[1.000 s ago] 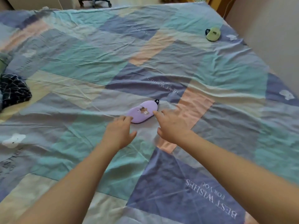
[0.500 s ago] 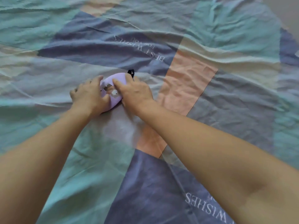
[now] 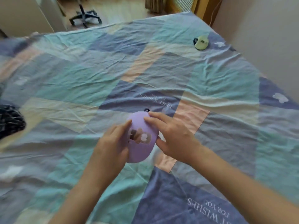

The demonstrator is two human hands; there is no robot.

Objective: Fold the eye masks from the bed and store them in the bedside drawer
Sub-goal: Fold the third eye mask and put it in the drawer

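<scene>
A purple eye mask with a bear picture and a black strap at its top is lifted off the patchwork bed cover, held between both hands. My left hand grips its left edge. My right hand holds its right side, fingers laid over the top. A second eye mask, pale green with a dark strap, lies on the bed at the far right near the wall. The bedside drawer is not in view.
A dark patterned cloth lies at the bed's left edge. Beyond the bed's far end stand an office chair base and a pale cabinet. A wall runs along the right side.
Both hands reached the purple mask, closed on it and lifted it off the cover toward me. The view has tilted back up to show the far end of the bed.
</scene>
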